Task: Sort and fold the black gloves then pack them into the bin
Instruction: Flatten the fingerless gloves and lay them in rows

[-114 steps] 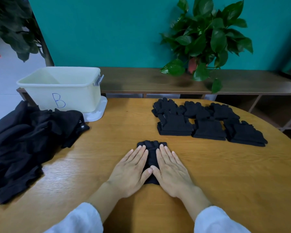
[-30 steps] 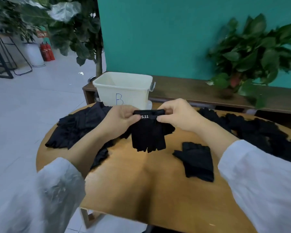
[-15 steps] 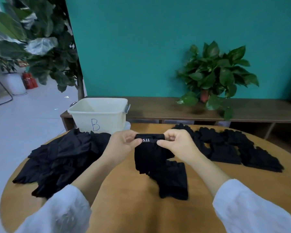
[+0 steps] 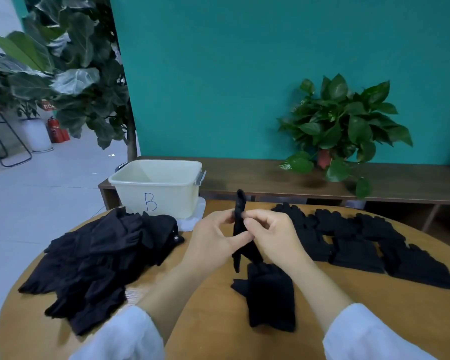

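Both hands are up over the middle of the round wooden worktop [image 4: 348, 294]. They hold one black glove [image 4: 239, 224] between them. The left hand [image 4: 213, 242] has its thumb and fingers curled around the glove from the left side. The right hand [image 4: 273, 235] pinches the same glove from the right side with bent fingers. The glove is seen from its thin edge, so it looks like a tall, narrow strip. Its top pokes up above the hands and its bottom hangs down under them, in the air over the worktop.

Just under the hands, another black glove [image 4: 270, 294] lies flat on the worktop.

On the left side of the worktop there is a big messy heap of black gloves [image 4: 102, 263]. On the right side there are neat piles of folded gloves [image 4: 361, 245], set close side by side in rows.

The bin [image 4: 156, 188] is a pale, cream box with a blue letter B on its front. It sits at the far left of the worktop, behind the messy heap. Its top is open. I can see no gloves in the part of its inside that shows.

Behind the worktop there is a long brown bench [image 4: 244, 175] with a green plant [image 4: 343, 126] on it, in front of a teal wall [image 4: 244, 61]. A big leafy plant [image 4: 70, 68] stands to the far left. White sleeves [image 4: 369, 333] cover both arms.
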Motion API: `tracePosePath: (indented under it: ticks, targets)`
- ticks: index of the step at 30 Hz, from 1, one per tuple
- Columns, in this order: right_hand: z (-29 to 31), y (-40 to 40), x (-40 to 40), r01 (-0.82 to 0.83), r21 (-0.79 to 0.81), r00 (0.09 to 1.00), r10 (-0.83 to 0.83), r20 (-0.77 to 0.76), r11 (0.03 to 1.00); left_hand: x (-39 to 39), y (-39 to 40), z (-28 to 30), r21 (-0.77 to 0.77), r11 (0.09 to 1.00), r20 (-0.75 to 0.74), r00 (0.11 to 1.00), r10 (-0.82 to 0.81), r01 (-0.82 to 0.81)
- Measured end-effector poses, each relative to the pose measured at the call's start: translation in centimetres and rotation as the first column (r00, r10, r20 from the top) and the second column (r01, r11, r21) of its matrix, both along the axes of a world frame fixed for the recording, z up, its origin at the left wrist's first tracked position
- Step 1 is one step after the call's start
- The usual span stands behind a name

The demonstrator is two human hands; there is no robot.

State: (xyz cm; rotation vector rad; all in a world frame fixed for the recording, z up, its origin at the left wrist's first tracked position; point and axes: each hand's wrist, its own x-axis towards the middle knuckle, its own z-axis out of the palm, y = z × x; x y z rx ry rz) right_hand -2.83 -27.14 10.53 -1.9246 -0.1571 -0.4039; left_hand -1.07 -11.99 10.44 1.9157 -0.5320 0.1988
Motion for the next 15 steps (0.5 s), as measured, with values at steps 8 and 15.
tracePosePath:
  ticks: [8, 15]
  targets:
    - [0.3, -1.7, -0.7, -0.011, -0.013, 1.0, 0.012, 0.017, 1.0, 0.7, 0.4, 0.2, -0.203, 0.979, -0.222, 0.975, -0.024, -0.022]
    - [0.1, -4.1, 0.0, 0.134, -0.006, 0.991, -0.134, -0.016, 0.991, 1.2, 1.3, 0.2, -0.313, 0.941, -0.369, 0.896, -0.246, 0.13]
